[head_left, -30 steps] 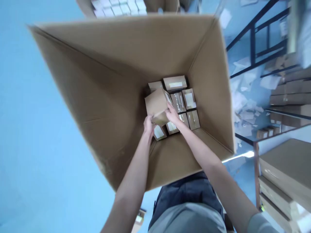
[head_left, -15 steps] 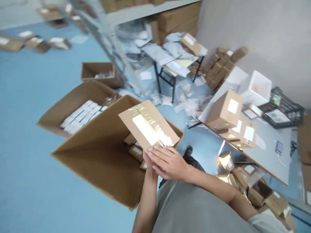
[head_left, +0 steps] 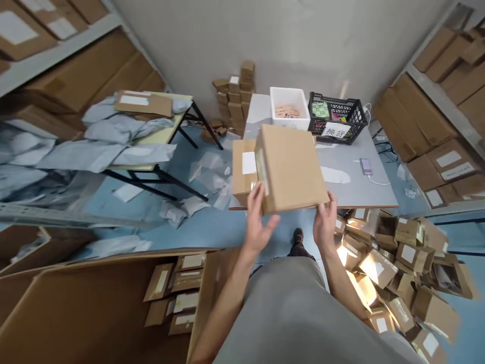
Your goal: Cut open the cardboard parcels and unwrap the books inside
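A brown cardboard box, its plain face toward me, is tilted over the front of the grey table. My left hand grips its lower left edge, fingers on the taped, labelled side and thumb apart below. At the lower right corner, my right hand has its fingers curled against the box. Behind it to the left stands another labelled box. To my lower left is a large open carton with several labelled parcels inside.
The grey table bears a white bin, a black crate and a phone. Boxes are heaped on the floor at right. Grey mailing bags cover a small table at left. Shelves flank both sides.
My view has turned right from the large carton to the table. The flat parcel has left my hands; both now hold the bigger cardboard box, which stood on the table before.
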`<state>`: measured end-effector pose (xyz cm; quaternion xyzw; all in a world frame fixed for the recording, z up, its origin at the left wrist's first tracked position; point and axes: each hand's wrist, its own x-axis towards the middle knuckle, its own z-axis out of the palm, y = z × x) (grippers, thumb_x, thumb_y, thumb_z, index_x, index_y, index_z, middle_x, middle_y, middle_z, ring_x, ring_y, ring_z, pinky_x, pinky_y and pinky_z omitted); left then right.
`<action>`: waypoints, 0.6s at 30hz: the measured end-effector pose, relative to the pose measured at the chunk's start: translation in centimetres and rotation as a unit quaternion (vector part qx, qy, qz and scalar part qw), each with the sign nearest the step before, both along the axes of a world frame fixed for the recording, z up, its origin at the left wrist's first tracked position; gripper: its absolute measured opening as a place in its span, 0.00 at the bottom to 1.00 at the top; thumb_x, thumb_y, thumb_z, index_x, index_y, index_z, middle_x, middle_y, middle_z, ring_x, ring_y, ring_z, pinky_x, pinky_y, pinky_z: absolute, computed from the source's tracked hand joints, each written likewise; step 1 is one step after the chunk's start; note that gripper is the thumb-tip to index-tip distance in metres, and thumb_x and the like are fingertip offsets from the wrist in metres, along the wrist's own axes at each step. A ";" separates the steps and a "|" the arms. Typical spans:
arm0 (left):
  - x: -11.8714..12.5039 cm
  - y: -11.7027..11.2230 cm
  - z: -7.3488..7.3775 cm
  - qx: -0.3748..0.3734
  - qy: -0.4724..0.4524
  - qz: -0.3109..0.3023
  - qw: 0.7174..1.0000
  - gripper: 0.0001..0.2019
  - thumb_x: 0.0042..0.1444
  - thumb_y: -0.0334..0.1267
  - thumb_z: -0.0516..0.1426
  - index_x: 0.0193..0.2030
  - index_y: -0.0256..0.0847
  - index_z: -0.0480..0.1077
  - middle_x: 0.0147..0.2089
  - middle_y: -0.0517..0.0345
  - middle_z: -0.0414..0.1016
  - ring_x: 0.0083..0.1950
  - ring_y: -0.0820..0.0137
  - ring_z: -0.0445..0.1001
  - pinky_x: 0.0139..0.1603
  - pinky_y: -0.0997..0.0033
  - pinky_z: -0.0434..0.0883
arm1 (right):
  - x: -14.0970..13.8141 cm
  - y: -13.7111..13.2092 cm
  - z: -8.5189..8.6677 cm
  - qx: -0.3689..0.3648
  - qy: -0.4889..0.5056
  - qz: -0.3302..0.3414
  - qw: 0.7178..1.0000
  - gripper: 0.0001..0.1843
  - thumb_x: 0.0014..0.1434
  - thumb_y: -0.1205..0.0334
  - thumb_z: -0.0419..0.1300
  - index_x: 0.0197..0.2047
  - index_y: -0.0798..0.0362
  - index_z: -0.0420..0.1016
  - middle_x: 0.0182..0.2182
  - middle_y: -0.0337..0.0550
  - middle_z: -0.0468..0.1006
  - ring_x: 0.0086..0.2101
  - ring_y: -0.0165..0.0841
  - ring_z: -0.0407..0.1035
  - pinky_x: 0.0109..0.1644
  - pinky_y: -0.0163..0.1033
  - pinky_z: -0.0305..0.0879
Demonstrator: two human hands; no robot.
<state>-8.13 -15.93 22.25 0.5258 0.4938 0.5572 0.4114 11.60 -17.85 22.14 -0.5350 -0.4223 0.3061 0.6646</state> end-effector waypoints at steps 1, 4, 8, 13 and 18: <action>3.0 1.7 0.2 0.050 0.074 -0.033 0.995 0.44 0.62 0.69 0.68 0.81 0.58 0.68 0.86 0.52 0.60 0.89 0.43 0.54 0.89 0.42 0.56 | 2.8 1.3 -0.6 -0.014 0.059 -0.027 0.998 0.30 0.73 0.40 0.59 0.72 0.39 0.71 0.69 0.50 0.80 0.68 0.43 0.77 0.75 0.59 0.73; 11.8 6.1 -0.6 0.139 0.226 -0.122 0.956 0.38 0.75 0.56 0.60 0.87 0.59 0.55 0.89 0.49 0.53 0.90 0.46 0.49 0.89 0.39 0.54 | 10.6 4.6 -3.4 -0.056 0.166 -0.083 0.981 0.25 0.71 0.37 0.60 0.63 0.40 0.76 0.59 0.47 0.86 0.59 0.39 0.82 0.68 0.53 0.79; 21.8 9.4 -3.6 0.190 0.344 -0.250 0.885 0.33 0.79 0.46 0.56 0.87 0.53 0.56 0.90 0.43 0.49 0.92 0.48 0.39 0.89 0.35 0.53 | 17.8 7.6 -8.9 -0.135 0.235 -0.082 0.959 0.30 0.65 0.31 0.56 0.56 0.42 0.82 0.52 0.48 0.88 0.55 0.44 0.83 0.63 0.56 0.82; 27.7 11.2 -8.6 0.120 0.457 -0.308 0.826 0.29 0.78 0.37 0.54 0.83 0.42 0.63 0.89 0.34 0.49 0.91 0.42 0.42 0.88 0.27 0.51 | 20.8 10.2 -14.8 -0.211 0.222 -0.039 0.951 0.31 0.61 0.31 0.55 0.53 0.42 0.85 0.52 0.53 0.89 0.58 0.50 0.82 0.58 0.60 0.82; 27.3 13.2 -13.0 0.035 0.484 -0.307 0.819 0.30 0.75 0.34 0.53 0.82 0.40 0.65 0.87 0.30 0.55 0.89 0.40 0.51 0.84 0.26 0.59 | 20.8 12.2 -16.8 -0.311 0.142 0.004 0.940 0.26 0.62 0.34 0.57 0.46 0.43 0.85 0.44 0.51 0.90 0.51 0.48 0.83 0.51 0.54 0.82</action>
